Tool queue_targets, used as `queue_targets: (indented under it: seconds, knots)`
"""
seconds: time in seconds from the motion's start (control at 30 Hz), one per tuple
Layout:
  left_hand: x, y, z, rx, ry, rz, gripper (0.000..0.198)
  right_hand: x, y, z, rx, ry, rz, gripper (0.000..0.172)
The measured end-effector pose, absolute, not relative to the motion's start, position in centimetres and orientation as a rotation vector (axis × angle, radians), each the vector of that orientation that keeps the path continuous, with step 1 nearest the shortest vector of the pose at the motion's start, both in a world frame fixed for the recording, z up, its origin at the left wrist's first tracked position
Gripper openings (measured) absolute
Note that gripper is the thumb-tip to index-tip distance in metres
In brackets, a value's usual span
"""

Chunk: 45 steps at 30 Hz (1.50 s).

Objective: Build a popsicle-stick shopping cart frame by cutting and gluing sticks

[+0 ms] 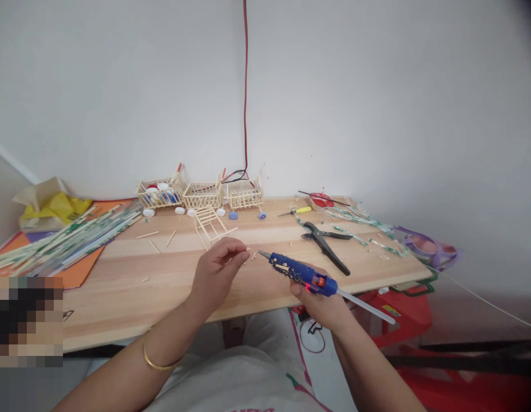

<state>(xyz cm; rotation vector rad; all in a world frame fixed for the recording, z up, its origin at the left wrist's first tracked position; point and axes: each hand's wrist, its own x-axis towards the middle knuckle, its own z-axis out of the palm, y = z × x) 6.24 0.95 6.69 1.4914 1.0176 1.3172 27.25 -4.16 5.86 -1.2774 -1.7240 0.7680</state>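
Observation:
My right hand (319, 303) is wrapped around a blue glue gun (297, 272), its metal nozzle pointing left and a clear glue stick (368, 309) jutting from the back. A small red light glows on the gun. Just left of the nozzle, my left hand (220, 266) pinches a short piece of pale wooden stick (248, 249); only its end shows at the fingertips. Nozzle and stick end are slightly apart. Behind my left hand, a ladder-like frame of thin sticks (209, 223) stands partly hidden by the fingers.
Three small stick carts with wheels (160, 191) line the wall. Black-handled cutters (325, 246), a yellow-handled screwdriver (302, 211) and a red dish (321, 200) lie right. Bundled sticks (80, 234) cover orange sheets at left. Loose stick pieces (154, 246) dot the wooden table (132, 309).

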Motion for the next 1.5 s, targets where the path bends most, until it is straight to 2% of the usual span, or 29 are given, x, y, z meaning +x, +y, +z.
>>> queue_targets:
  seconds: [0.17, 0.33, 1.03, 1.13, 1.33, 1.5]
  knots:
    - [6.3, 1.5, 7.1, 0.956, 0.819, 1.181, 0.014, 27.0, -4.2, 6.2, -1.168, -1.702, 0.784, 0.036]
    - [6.1, 1.7, 7.6, 0.671, 0.679, 1.047, 0.016, 26.5, -4.3, 6.1, -1.196, -1.732, 0.797, 0.037]
    - [6.8, 1.3, 8.1, 0.539, 0.645, 0.993, 0.016, 26.4, -4.4, 6.2, -1.282, -1.769, 0.813, 0.035]
    - [6.7, 1.3, 8.3, 0.546, 0.628, 0.991, 0.017, 26.4, -4.0, 6.0, -1.406, -1.818, 0.691, 0.036]
    - [6.1, 1.4, 8.6, 0.536, 0.59, 0.987, 0.018, 29.3, 0.3, 2.9, -1.913, -1.852, 0.0, 0.034]
    - [5.5, 1.9, 8.0, 0.594, 0.631, 1.013, 0.023, 32.3, 3.1, 2.3, -1.946, -1.918, 0.225, 0.044]
